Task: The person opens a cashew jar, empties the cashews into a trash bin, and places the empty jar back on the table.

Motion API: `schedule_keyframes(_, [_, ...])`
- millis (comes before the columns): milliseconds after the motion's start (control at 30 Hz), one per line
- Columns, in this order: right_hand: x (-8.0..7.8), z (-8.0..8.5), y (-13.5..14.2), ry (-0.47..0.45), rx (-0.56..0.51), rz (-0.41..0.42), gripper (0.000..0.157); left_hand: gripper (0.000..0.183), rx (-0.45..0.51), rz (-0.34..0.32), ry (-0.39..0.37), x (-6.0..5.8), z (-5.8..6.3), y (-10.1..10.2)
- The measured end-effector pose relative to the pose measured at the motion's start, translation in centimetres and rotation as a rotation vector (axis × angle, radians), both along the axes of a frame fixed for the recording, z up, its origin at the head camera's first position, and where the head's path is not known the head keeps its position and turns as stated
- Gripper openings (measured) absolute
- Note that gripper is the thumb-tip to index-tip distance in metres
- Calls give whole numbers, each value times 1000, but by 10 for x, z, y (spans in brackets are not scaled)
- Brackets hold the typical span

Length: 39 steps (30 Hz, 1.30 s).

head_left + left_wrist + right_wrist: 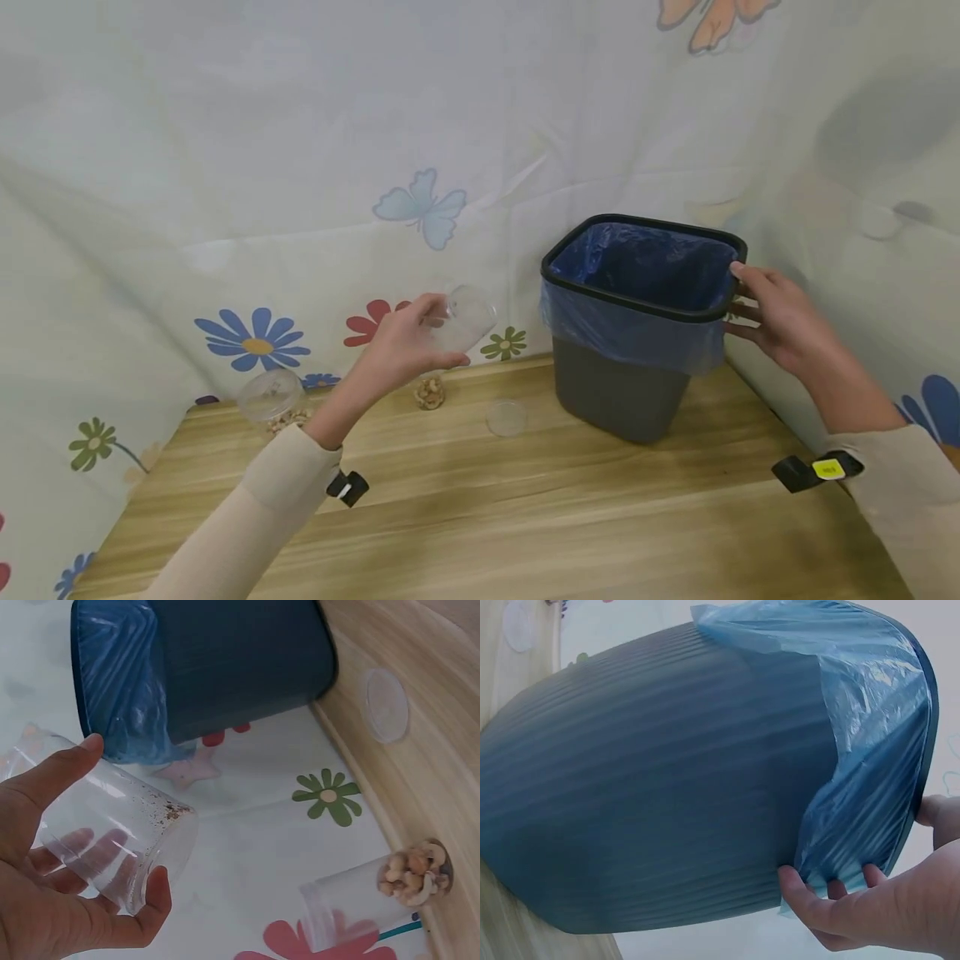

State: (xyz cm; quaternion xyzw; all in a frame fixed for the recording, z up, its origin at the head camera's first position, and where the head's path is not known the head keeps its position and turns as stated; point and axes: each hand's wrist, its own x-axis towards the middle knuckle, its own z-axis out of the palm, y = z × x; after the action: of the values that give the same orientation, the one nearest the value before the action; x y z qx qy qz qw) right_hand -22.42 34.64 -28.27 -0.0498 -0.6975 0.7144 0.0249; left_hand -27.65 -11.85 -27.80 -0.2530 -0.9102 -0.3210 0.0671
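Observation:
My left hand [397, 350] grips a clear plastic jar [474, 315], held tilted in the air left of the bin. In the left wrist view, brown crumbs cling inside the jar [131, 817], near its base, and no nuts show in it. At the right, my right hand [783, 321] holds the rim of a dark grey trash bin [618, 392], thumb at the top edge and fingers against the side. A blue bag [637, 333] lines the bin and folds over its outside. The bin's bottom inside is hidden.
A clear jar [349, 900] with some nuts at its base stands by the wall behind my left hand. A round clear lid [506, 417] lies on the wooden table [480, 517] near the bin. Farther left is another clear container [270, 395] with nuts, partly hidden by my forearm.

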Motion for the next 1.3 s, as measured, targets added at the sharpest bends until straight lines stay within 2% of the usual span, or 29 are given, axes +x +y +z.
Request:
schedule_keyframes(100, [1, -1, 2, 16, -8, 14, 44, 75, 14, 3, -14, 1, -8, -5])
schedule_keyframes(167, [2, -3, 4, 27, -16, 24, 34, 75, 33, -2, -23, 1, -14, -8])
schedule_keyframes(367, [4, -7, 5, 62, -53, 69, 31, 71, 83, -30, -64, -1, -32, -16])
schedule_keyframes(567, [4, -9, 6, 89, -63, 101, 30, 80, 61, -12, -97, -1, -45, -23])
schedule_keyframes(733, [5, -8, 8, 96, -68, 104, 26, 80, 71, -14, -111, -3, -54, -23])
schedule_keyframes(933, [10, -6, 10, 105, -50, 98, 28, 75, 79, 6, -109, -8, -72, -19])
schedule_keyframes(1033, [14, -5, 8, 122, 10, 86, 32, 74, 101, 5, -128, -8, -81, -18])
schedule_keyframes(1067, [16, -4, 7, 133, 65, 79, 37, 74, 114, 2, -139, -8, -83, -17])
schedule_keyframes(1200, [25, -1, 0, 155, 367, 33, 64, 71, 168, -5, -159, -7, -91, -17])
schedule_keyframes(1300, [35, 4, -6, 155, 562, -3, 72, 65, 202, -9, -151, -6, -96, -17])
